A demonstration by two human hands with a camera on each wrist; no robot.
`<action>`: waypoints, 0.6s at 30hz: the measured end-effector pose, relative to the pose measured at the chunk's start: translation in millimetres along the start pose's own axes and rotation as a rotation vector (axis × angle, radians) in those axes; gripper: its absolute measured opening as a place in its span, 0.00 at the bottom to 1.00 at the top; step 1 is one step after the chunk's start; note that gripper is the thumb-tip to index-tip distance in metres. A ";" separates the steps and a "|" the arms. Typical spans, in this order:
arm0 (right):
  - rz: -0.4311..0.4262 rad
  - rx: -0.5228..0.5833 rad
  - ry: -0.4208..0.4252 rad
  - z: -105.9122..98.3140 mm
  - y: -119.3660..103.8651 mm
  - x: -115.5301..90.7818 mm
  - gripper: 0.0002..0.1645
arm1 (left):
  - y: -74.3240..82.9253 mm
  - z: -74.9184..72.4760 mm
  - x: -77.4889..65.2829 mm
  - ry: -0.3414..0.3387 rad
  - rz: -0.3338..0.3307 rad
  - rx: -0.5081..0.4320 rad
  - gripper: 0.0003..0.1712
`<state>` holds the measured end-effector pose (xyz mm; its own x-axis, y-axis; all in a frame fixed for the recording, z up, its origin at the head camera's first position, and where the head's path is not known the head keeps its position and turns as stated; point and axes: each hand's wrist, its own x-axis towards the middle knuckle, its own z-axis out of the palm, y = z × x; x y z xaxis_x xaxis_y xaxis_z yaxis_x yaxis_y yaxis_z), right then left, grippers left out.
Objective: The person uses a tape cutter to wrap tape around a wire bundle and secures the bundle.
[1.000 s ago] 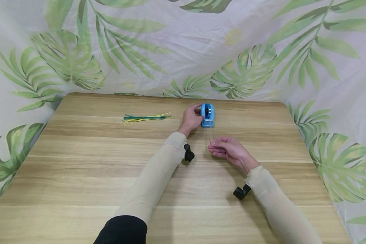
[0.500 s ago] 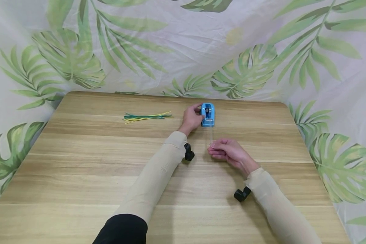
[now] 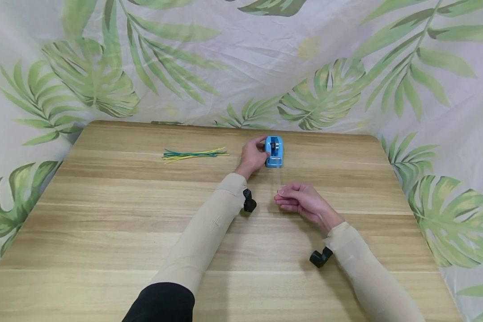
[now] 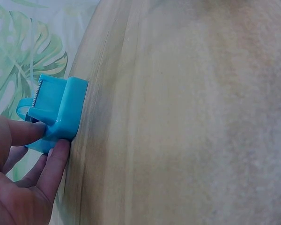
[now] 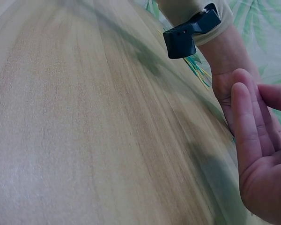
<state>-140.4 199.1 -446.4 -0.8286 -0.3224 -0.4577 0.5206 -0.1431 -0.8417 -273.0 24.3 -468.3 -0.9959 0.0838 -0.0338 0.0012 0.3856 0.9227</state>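
Observation:
A small blue tape dispenser [image 3: 274, 164] sits near the back edge of the table. My left hand [image 3: 252, 157] grips it from its left side. In the left wrist view, the thumb and fingers press on the dispenser [image 4: 71, 110] below its toothed cutting edge. From the dispenser's front, a thin clear strip of tape [image 3: 279, 178] stretches toward me. Its free end is pinched between the thumb and index finger of my right hand [image 3: 303, 200], raised a little above the tabletop. In the right wrist view, the right hand [image 5: 262, 140] partly covers the left, and the tape is not discernible.
A loose bundle of green and yellow twist ties [image 3: 195, 154] lies left of the left hand on the wooden table [image 3: 104, 223]. Behind the table hangs a leaf-patterned cloth [image 3: 241, 67]. Each wrist bears a black camera [image 3: 249, 202].
My right hand has drawn slightly back toward me, so a little more tape shows between it and the dispenser. The left hand keeps its hold in the same place.

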 end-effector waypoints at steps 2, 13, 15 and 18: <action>-0.002 0.006 -0.001 0.1 0.0 -0.4 0.05 | 0.0 -0.2 -0.2 -0.001 0.000 -0.002 0.33; -0.001 0.016 -0.012 0.2 0.3 -2.3 0.07 | 0.5 -1.1 0.7 -0.013 -0.010 -0.010 0.33; 0.001 0.015 -0.016 0.2 0.3 -2.8 0.07 | 0.9 -1.4 0.4 -0.016 -0.010 -0.014 0.33; 0.006 0.018 -0.021 0.2 0.1 -3.8 0.07 | 1.6 -1.6 -0.3 -0.019 -0.012 -0.017 0.33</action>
<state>-137.1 200.1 -444.6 -0.8209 -0.3432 -0.4565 0.5294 -0.1574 -0.8336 -272.8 23.4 -466.2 -0.9940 0.0965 -0.0519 -0.0124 0.3711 0.9285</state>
